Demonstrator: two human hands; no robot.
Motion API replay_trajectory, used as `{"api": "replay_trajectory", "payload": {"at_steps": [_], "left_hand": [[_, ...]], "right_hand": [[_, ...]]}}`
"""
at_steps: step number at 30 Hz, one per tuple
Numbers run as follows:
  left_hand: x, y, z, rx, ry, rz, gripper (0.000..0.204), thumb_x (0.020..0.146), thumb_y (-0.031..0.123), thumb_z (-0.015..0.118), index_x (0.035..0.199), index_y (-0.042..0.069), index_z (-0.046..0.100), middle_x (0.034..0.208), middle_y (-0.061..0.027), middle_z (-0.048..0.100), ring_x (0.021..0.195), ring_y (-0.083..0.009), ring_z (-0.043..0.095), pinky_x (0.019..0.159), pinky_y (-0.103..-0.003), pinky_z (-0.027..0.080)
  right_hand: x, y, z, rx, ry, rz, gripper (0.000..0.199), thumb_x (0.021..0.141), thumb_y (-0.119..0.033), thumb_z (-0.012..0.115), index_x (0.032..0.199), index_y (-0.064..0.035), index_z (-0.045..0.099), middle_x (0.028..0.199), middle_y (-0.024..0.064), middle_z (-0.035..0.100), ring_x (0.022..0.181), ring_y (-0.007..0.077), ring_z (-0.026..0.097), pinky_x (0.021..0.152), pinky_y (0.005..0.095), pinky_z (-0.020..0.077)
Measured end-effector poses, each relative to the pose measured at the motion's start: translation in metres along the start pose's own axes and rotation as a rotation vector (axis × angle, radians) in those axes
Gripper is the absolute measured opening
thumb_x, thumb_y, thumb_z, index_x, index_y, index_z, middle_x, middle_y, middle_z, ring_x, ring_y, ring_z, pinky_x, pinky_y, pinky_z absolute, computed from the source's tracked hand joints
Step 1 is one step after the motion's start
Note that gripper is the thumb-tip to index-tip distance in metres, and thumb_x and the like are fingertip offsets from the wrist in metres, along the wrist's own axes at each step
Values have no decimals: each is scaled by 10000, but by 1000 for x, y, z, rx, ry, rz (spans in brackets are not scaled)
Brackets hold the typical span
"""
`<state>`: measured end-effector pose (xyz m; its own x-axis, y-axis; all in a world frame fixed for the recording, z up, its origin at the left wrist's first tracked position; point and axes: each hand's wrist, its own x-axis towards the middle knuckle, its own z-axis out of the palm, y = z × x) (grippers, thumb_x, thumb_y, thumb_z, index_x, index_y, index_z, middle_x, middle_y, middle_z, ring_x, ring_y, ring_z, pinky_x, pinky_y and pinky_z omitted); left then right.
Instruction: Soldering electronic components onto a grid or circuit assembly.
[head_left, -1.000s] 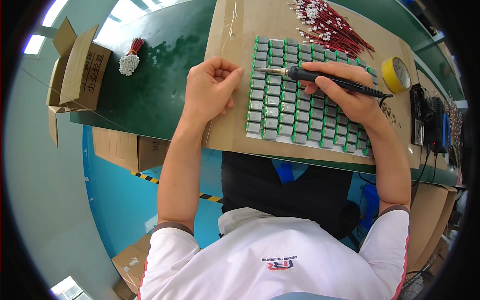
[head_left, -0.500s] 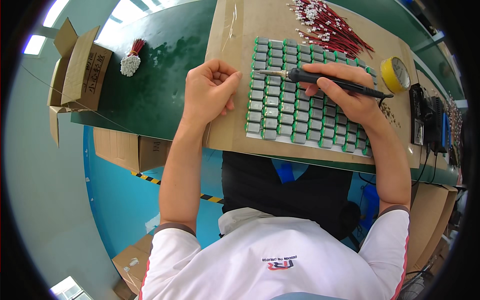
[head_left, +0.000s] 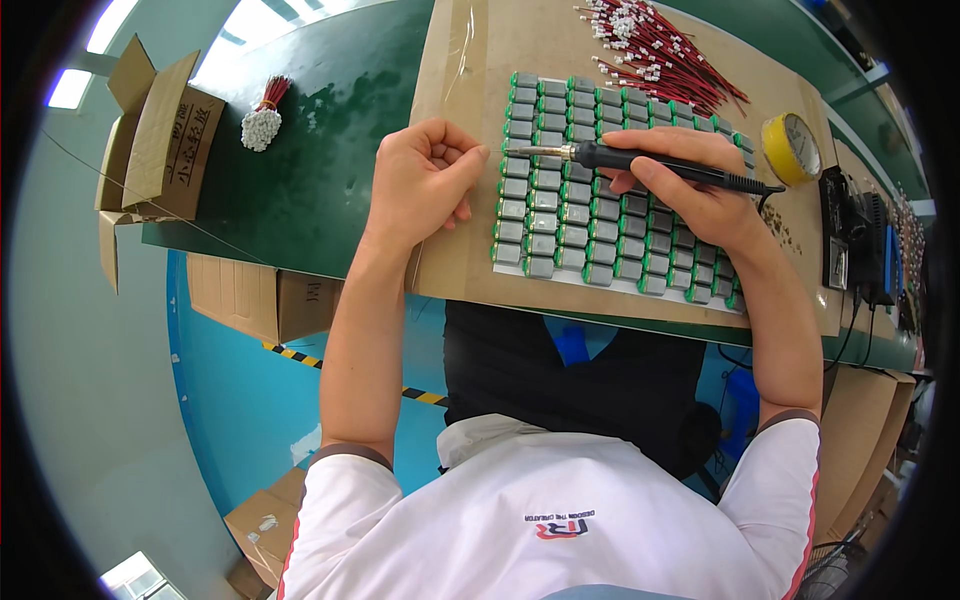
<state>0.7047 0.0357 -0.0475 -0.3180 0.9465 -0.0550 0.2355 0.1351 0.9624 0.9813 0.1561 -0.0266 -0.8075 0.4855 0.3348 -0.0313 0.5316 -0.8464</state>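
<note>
My right hand (head_left: 712, 190) grips a black-handled soldering iron (head_left: 603, 156), its metal tip pointing left over the left edge of a block of grey-and-green battery cells (head_left: 600, 235). The cells lie in several close rows on a white sheet. Facing the tip, my left hand (head_left: 420, 185) is closed in a pinch, thumb against forefinger. A thin solder wire (head_left: 496, 150) sticks out from the pinch toward the iron's tip. Whether wire and tip touch is too small to tell.
Red leads with white connectors (head_left: 670, 60) are heaped beyond the cells. At the right are a yellow tape roll (head_left: 791, 150) and a black device (head_left: 868, 235) with cables. A bundle of leads (head_left: 262, 128) and an open carton (head_left: 165, 150) stand on the left.
My left hand has shifted slightly right, toward the cells. The iron's tip has moved a little left and down, while the right-hand grip stays the same.
</note>
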Motion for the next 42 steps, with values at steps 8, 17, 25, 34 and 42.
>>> {"api": "replay_trajectory", "payload": {"at_steps": [8, 17, 25, 34, 42], "left_hand": [[1, 1, -2, -19, -13, -31, 117, 890, 64, 726, 859, -43, 691, 644, -23, 653, 454, -65, 593, 368, -223, 422], [1, 2, -1, -2, -17, -31, 118, 895, 60, 726, 855, -45, 692, 638, -28, 657, 447, -68, 587, 367, -225, 417], [0, 3, 0, 1, -22, -33, 119, 900, 65, 729, 861, -42, 695, 644, -34, 662, 448, -68, 585, 368, -226, 419], [-1, 5, 1, 10, -18, -40, 136, 909, 84, 747, 874, -39, 703, 650, -34, 661, 450, -66, 582, 367, -226, 420], [-1, 4, 2, 50, -14, -33, 145, 930, 95, 738, 895, -42, 703, 655, -32, 655, 454, -71, 585, 366, -232, 424]], "right_hand": [[0, 1, 1, 11, 4, -2, 299, 982, -5, 604, 1255, 72, 699, 1021, 186, 777, 870, 208, 769, 813, 307, 603], [0, 1, 0, -8, -3, -16, 299, 975, 0, 604, 1249, 68, 703, 1003, 177, 779, 861, 203, 765, 807, 309, 604], [0, 2, 0, -10, -6, -21, 297, 978, 4, 603, 1251, 66, 703, 1007, 177, 777, 859, 200, 765, 802, 307, 604], [0, 3, -1, -2, -11, -20, 292, 985, -5, 606, 1251, 66, 702, 1007, 173, 775, 863, 196, 763, 799, 307, 605], [-1, 2, -1, 8, -13, -13, 296, 992, -6, 600, 1262, 66, 698, 1018, 174, 773, 862, 192, 760, 803, 303, 603]]}}
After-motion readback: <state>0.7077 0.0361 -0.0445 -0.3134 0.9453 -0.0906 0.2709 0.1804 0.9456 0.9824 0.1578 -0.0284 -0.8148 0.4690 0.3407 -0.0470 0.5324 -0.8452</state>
